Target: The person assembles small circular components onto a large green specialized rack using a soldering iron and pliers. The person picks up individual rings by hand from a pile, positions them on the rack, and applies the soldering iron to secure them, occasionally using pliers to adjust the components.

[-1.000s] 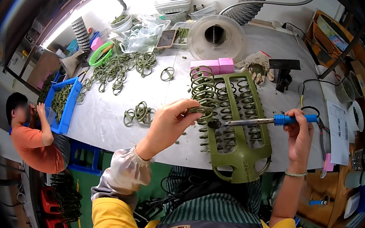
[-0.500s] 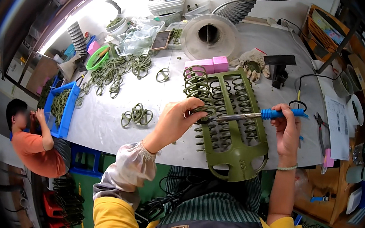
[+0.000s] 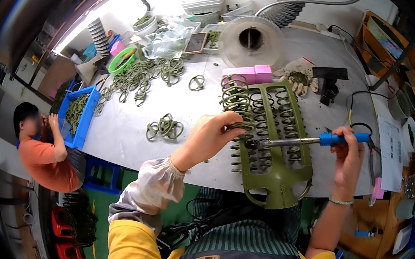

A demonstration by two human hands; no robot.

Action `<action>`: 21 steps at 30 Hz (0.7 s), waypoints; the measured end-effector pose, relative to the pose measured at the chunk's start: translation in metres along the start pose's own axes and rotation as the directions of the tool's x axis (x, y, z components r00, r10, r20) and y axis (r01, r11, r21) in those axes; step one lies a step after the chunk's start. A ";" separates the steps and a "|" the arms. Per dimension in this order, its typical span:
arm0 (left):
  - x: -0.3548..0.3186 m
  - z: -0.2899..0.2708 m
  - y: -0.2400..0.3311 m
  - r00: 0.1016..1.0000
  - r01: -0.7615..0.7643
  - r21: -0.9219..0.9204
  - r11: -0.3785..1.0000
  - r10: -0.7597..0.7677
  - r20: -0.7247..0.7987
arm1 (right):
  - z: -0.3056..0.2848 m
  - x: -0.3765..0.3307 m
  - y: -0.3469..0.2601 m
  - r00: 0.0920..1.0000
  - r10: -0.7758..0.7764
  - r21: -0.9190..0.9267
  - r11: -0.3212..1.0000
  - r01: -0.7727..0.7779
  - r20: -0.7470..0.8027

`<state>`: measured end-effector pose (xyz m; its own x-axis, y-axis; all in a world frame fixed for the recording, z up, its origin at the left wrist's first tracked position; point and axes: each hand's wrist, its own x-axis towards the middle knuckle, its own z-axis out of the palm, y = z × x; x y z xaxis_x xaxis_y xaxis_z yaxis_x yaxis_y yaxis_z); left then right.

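1 cluttered white table [image 3: 131, 142] — workshop room.

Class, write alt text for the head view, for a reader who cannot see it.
A person's left hand steadies green wire coils on an olive slotted plastic rack while the right hand holds a blue-handled soldering iron to them, over a white worktable.

My left hand [image 3: 210, 136] pinches a green wire coil [image 3: 235, 127] on the olive slotted rack [image 3: 274, 141]. My right hand [image 3: 347, 155] grips the blue-handled soldering iron [image 3: 306, 140], its tip at the coil beside my left fingers.
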<state>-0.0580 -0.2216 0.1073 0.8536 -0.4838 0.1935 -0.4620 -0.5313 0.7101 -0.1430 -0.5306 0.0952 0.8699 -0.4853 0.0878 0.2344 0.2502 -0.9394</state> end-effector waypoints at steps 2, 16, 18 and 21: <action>0.000 -0.001 0.000 0.999 -0.039 0.013 0.999 0.039 0.009 | 0.000 -0.001 -0.004 0.999 0.011 0.007 1.000 -0.011 0.030; -0.063 -0.084 -0.169 0.930 0.367 0.653 0.662 -0.241 -0.278 | 0.006 -0.006 -0.005 0.996 0.037 0.063 0.997 -0.042 0.081; -0.065 -0.081 -0.170 0.936 0.209 0.482 0.851 -0.032 -0.349 | 0.008 -0.007 -0.005 0.996 0.041 0.065 0.997 -0.045 0.074; -0.059 -0.080 -0.149 0.884 0.247 0.335 0.909 -0.070 -0.463 | 0.009 -0.007 -0.007 0.997 0.028 0.055 0.998 -0.032 0.071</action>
<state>-0.0202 -0.0583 0.0447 0.8979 -0.0687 0.4347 -0.2900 -0.8353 0.4671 -0.1472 -0.5211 0.1040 0.9046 -0.4176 0.0852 0.2306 0.3115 -0.9219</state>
